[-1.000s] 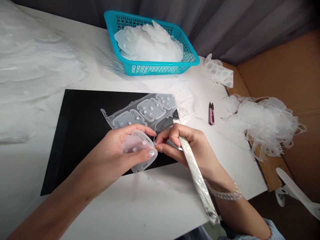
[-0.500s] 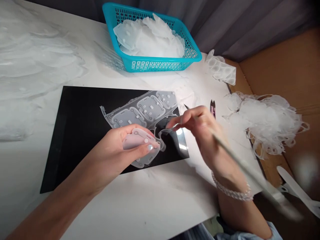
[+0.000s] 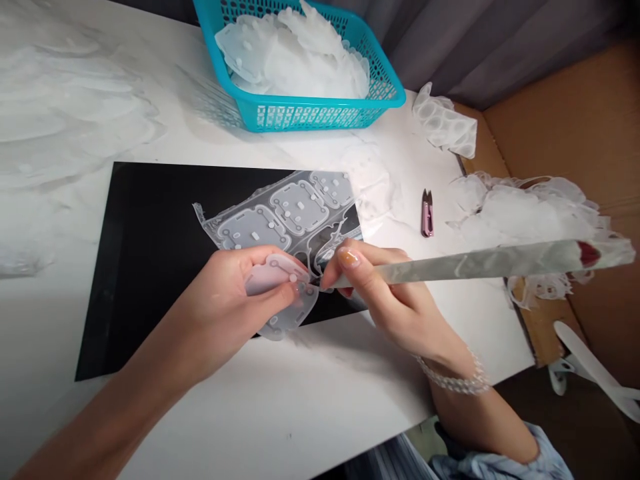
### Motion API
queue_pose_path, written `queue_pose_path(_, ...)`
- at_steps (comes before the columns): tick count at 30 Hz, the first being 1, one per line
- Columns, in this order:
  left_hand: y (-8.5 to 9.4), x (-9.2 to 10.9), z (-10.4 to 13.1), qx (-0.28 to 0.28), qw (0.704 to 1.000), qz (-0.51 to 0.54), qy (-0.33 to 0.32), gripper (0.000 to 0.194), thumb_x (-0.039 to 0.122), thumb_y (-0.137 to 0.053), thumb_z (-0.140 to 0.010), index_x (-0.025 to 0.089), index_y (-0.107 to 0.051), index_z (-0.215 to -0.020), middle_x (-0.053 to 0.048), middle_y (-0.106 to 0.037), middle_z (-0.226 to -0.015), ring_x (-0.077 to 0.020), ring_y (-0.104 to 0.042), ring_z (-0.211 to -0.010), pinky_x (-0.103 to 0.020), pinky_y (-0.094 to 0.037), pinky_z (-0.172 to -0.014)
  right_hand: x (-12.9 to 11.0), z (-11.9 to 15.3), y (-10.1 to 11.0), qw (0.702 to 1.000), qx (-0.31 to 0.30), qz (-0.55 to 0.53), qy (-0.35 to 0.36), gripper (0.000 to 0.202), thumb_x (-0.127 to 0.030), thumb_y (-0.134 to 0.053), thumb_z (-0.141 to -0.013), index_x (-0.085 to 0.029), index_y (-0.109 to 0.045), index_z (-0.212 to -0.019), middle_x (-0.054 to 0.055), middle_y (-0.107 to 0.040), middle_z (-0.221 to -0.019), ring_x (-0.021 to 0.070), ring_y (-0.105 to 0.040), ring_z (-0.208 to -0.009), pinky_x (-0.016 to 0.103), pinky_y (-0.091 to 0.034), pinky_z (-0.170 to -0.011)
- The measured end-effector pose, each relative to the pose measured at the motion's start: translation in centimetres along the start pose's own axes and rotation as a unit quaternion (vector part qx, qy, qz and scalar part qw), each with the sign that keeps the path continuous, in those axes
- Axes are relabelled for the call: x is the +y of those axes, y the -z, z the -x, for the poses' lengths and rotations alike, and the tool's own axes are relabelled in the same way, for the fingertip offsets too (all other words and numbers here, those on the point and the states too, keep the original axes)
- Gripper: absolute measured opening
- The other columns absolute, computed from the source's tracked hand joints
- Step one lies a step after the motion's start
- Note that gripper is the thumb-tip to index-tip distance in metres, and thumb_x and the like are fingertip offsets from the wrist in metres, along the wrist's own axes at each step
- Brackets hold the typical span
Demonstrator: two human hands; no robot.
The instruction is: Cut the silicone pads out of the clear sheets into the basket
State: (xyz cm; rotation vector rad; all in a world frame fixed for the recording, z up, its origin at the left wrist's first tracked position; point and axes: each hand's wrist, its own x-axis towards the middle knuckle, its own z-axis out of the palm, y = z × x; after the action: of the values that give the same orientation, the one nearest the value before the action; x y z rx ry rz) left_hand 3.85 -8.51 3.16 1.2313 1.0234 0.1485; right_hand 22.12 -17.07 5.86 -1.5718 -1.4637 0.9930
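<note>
My left hand (image 3: 235, 293) pinches a translucent, rounded plastic or silicone piece (image 3: 287, 320) between thumb and fingers, with small holes and nubs on it. My right hand (image 3: 380, 280) is closed around a slim tool with a long, pale handle (image 3: 465, 262), red near its far end. The tool's dark pointed tip meets the edge of the held piece by my left fingertips; its exact kind is unclear. Behind my hands, a clear sheet (image 3: 257, 200) with several similar shapes lies on a black board (image 3: 140, 267). Thin clear edging hangs beside my right fingers.
A turquoise basket (image 3: 310, 101) heaped with translucent pieces stands at the back. Pink thread snips (image 3: 427, 217) lie on the white table (image 3: 320, 393). Clear scraps (image 3: 530, 213) pile up at the right by a cardboard box (image 3: 575, 127). Stacked clear sheets (image 3: 65, 120) cover the left side.
My right hand has turned and moved left and down, bringing the tool's tip to the piece in my left hand. My left hand keeps its pinch. The view has shifted slightly.
</note>
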Motion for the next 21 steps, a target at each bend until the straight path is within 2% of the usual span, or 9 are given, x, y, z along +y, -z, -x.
queue_pose_path(6, 0.0, 0.3, -0.1, -0.021, 0.998, -0.052, -0.013, 0.021, 0.043, -0.068, -0.082, 0.026, -0.076, -0.092, -0.001, -0.077, -0.09, -0.0214, -0.071, -0.082, -0.025, -0.049, -0.057, -0.2, 0.0, -0.4, 0.998, -0.014, 0.045, 0.031, 0.041, -0.034, -0.037, -0.108, -0.019, -0.06, -0.078, -0.001, -0.052, -0.064, 0.0109, -0.051, -0.058, 0.026, -0.045, -0.063)
queue_pose_path(11, -0.1, 0.5, 0.2, -0.031, 0.998, -0.051, -0.011, 0.019, 0.04, -0.064, -0.084, 0.024, -0.071, -0.076, 0.004, -0.071, -0.072, -0.013, -0.06, -0.065, -0.021, -0.039, -0.051, -0.2, -0.1, -0.7, 0.988, -0.034, 0.115, 0.095, 0.04, -0.032, -0.035, -0.108, -0.018, -0.059, -0.079, 0.002, -0.055, -0.07, 0.0128, -0.051, -0.062, 0.028, -0.043, -0.061)
queue_pose_path(15, -0.2, 0.3, 0.3, -0.027, 0.999, -0.045, 0.0, 0.02, 0.042, -0.067, -0.083, 0.024, -0.068, -0.074, 0.006, -0.067, -0.068, -0.0104, -0.056, -0.063, -0.019, -0.038, -0.053, 0.0, -0.2, -1.1, 0.981, -0.049, 0.148, 0.117, 0.037, -0.03, -0.037, -0.107, -0.018, -0.055, -0.077, 0.0, -0.048, -0.067, 0.0127, -0.046, -0.062, 0.028, -0.04, -0.059)
queue_pose_path(18, 0.0, 0.1, 0.3, -0.035, 0.998, -0.044, 0.003, 0.02, 0.043, -0.066, -0.085, 0.025, -0.069, -0.078, 0.005, -0.071, -0.073, -0.011, -0.058, -0.063, -0.02, -0.038, -0.052, 0.1, -0.2, -1.0, 0.988, -0.051, 0.114, 0.094, 0.038, -0.03, -0.037, -0.107, -0.018, -0.054, -0.075, 0.0, -0.05, -0.068, 0.0111, -0.047, -0.062, 0.027, -0.039, -0.059)
queue_pose_path(21, 0.3, -0.1, 0.2, -0.035, 0.999, -0.041, 0.005, 0.018, 0.044, -0.067, -0.084, 0.028, -0.072, -0.089, 0.003, -0.076, -0.087, -0.0158, -0.068, -0.078, -0.023, -0.047, -0.061, 0.2, -0.2, -0.4, 0.999, 0.01, 0.012, 0.042, 0.042, -0.036, -0.037, -0.108, -0.018, -0.057, -0.075, 0.0, -0.055, -0.068, 0.011, -0.052, -0.062, 0.026, -0.042, -0.059)
